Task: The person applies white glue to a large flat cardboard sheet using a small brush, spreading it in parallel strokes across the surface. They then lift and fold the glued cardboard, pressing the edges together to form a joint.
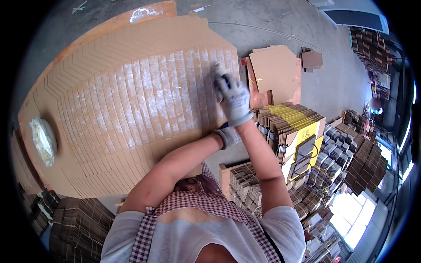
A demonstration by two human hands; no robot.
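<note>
A wide row of overlapping flat cardboard sheets fans across the surface in front of me, with whitish wet-looking smears along the edges. My right hand, in a grey-white glove with dark patches, is over the right end of the row. Its fingers are curled, and a pale, blurred tip shows beyond them; what it is I cannot make out. Close by, below the right wrist, my left hand is gloved too, its fingers largely hidden. A bowl lined with clear plastic, holding something yellowish, sits on the sheets at the far left.
Right of the row, brown cardboard blanks lie on a reddish board. Nearer stands a stack of yellow-printed cardboard with a dark, handled item against it. Bundled cardboard is piled at lower right, and a dark stack at lower left.
</note>
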